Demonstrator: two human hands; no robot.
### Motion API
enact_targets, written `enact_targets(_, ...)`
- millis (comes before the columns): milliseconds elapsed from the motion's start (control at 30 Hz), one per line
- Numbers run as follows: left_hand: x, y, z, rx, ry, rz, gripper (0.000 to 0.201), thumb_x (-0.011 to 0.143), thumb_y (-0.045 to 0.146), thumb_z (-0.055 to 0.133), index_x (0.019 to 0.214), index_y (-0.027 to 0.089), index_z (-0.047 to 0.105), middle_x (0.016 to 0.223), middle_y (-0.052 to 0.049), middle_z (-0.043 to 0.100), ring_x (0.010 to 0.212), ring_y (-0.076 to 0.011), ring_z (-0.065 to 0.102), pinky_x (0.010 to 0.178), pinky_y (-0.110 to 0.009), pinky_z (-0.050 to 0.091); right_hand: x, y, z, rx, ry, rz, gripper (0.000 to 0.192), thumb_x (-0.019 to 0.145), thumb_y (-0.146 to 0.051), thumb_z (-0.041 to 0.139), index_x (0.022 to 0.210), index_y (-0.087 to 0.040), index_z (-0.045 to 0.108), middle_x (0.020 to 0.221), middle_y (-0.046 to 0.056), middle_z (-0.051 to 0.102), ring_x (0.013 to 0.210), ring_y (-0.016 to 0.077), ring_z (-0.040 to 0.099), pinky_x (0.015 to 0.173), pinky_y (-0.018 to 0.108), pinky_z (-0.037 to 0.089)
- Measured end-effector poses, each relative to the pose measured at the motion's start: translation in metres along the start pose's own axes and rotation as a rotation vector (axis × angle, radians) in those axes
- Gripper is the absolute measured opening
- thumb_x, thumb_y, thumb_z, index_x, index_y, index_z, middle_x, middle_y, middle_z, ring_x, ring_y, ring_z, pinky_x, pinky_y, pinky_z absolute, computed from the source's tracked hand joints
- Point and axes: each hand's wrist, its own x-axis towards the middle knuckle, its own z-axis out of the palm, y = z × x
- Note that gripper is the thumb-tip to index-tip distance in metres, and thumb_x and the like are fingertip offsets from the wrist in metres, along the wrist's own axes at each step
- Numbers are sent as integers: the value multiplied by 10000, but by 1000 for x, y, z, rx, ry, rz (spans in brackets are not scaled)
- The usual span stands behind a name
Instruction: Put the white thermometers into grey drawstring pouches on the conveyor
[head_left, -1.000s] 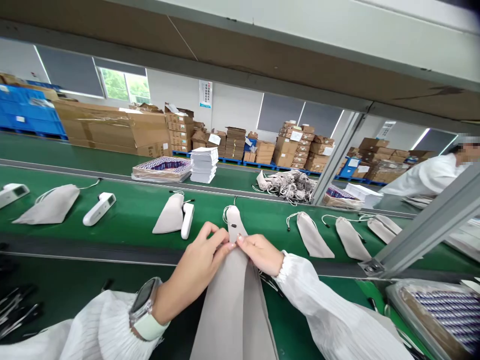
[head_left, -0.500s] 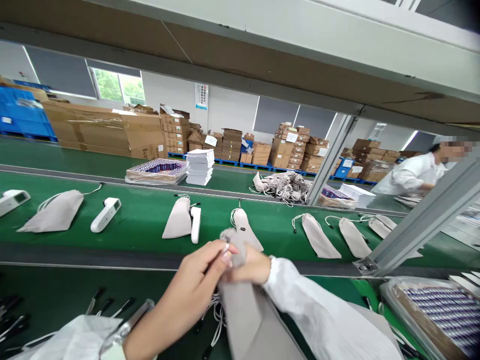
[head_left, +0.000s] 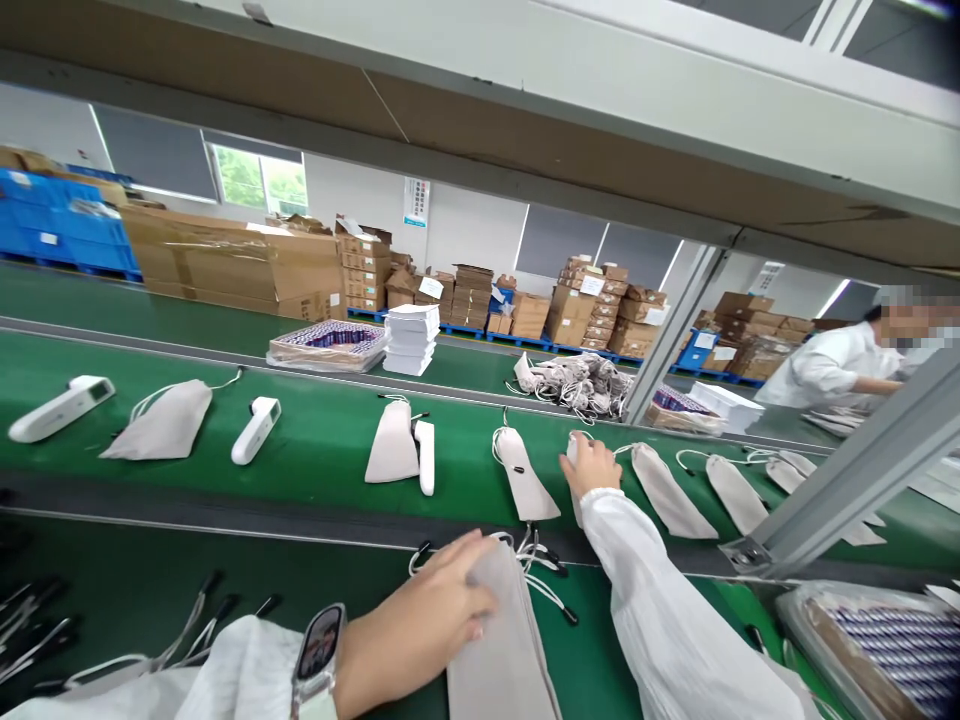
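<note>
My right hand (head_left: 596,466) reaches over the green conveyor belt, its fingers curled over a grey drawstring pouch (head_left: 577,508) that is mostly hidden beneath it. Nearer to me, my left hand (head_left: 439,605) rests with extended fingers on a stack of flat grey pouches (head_left: 499,650), whose white cords have black ends. Just left of my right hand lies a filled pouch (head_left: 525,475). Farther left, a white handheld device (head_left: 426,458) lies against another pouch (head_left: 394,442).
More pouches (head_left: 671,490) lie right on the belt. White devices (head_left: 255,430) and a pouch (head_left: 161,422) lie left. Behind are a pile of pouches (head_left: 574,382), a paper stack (head_left: 410,340) and a patterned tray (head_left: 326,345). A metal post (head_left: 679,330) stands right; a co-worker (head_left: 821,360) is beyond.
My hands, formerly together at a pouch in front of me, have separated. The right moved forward onto the belt with a pouch; the left lowered onto the stack. Items on the belt appear farther right.
</note>
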Motion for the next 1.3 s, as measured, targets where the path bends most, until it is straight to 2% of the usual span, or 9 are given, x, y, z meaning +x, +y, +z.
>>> enact_targets(167,0,9,3,30,165,-159,305,790,96,404,1048,221,508,1087,-53,485,1032,-200,446,847,-324,401,-37,-84,6,283,-127,-691,435,817,-379,374,1244,-301,345,1039,63,505,960,174,478,845,317,349)
enact_targets(233,-3,14,5,72,197,-151,265,803,81,362,961,210,532,1056,-49,488,1026,-197,432,840,-311,386,-50,-116,20,243,-228,-761,443,806,-457,367,1235,-348,355,1033,70,505,960,209,471,827,371,349)
enact_targets(367,-2,14,5,96,247,-155,249,791,61,360,931,209,503,973,-39,510,937,-194,451,792,-314,379,-51,-147,49,364,-346,-591,448,678,-389,582,1102,-265,511,1005,111,517,1045,304,400,855,472,291)
enact_targets(567,10,3,-7,25,215,-222,120,794,166,436,679,178,466,744,-13,537,824,-195,452,722,-307,364,-29,-104,41,644,-436,-325,309,746,-158,467,1053,-188,452,859,71,559,810,193,563,709,387,437)
enact_targets(700,10,7,-18,-139,220,-158,174,845,259,367,706,193,449,730,19,500,778,-156,461,671,-251,353,-38,-62,-2,1189,-580,-263,563,748,-234,517,1228,-218,223,873,48,593,807,155,600,686,326,479)
enact_targets(833,11,11,-22,-236,195,-154,202,841,341,375,739,193,466,733,29,478,649,-118,458,582,-218,326,-61,-51,-54,1710,-748,-342,759,667,-203,635,1259,-275,165,904,17,591,795,149,608,796,371,455)
enact_targets(967,13,14,-23,-250,150,-142,247,857,368,331,768,188,474,735,19,472,643,-121,451,578,-222,330,-78,-63,-73,1740,-674,-423,759,723,-250,585,1274,-379,79,874,-22,561,631,127,607,648,368,508)
enact_targets(1200,11,21,-22,-300,147,-13,257,888,292,262,767,192,466,810,6,448,716,-113,445,680,-217,362,-78,-71,-54,1874,-359,-375,719,746,-269,565,1248,-410,71,826,-38,531,624,99,571,610,285,491)
enact_targets(1300,11,21,-21,-328,175,3,224,880,273,296,782,195,482,827,5,445,725,-108,448,682,-209,363,-81,-74,-47,1881,-403,-324,616,764,-323,534,1221,-365,123,799,-31,544,629,105,570,610,277,476)
